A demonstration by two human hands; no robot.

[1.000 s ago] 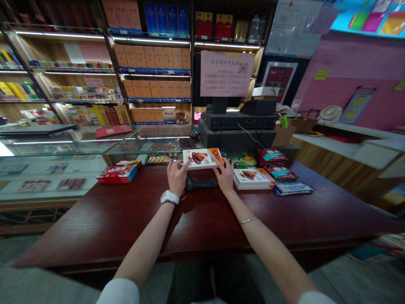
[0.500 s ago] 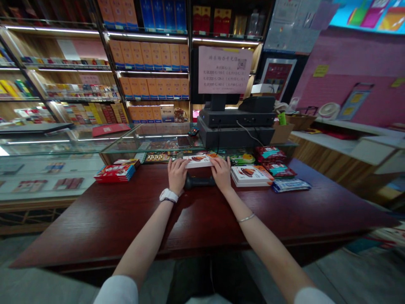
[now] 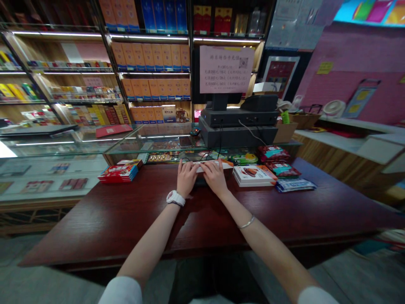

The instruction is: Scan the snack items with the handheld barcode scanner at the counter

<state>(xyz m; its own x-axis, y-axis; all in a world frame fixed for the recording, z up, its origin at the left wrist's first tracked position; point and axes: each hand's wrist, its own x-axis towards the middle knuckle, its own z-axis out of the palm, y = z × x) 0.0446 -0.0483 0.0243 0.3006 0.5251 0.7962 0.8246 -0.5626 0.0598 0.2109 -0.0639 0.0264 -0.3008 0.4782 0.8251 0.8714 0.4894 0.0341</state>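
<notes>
A flat white-and-orange box (image 3: 227,164) is held up over the far part of the dark red table (image 3: 142,228). My left hand (image 3: 187,178), with a white watch at the wrist, has its fingers closed on the box's left part. Close beside it, my right hand (image 3: 216,177) grips the same box nearer its middle, a silver bangle on the forearm. Both hands hide most of the box. Under them shows part of a black handheld device (image 3: 200,182). To the right lies a stack of similar white boxes (image 3: 253,176).
Red packets (image 3: 118,173) are stacked at the table's left. Dark red bags (image 3: 284,169) and blue-white packets (image 3: 295,185) lie at the right. Behind stand a glass counter (image 3: 152,143), a black register (image 3: 237,126) with a screen, and stocked shelves.
My two hands have come closer together along the box. The box's orange right end now extends past my right hand, and more of the black device is covered. The view has shifted slightly.
</notes>
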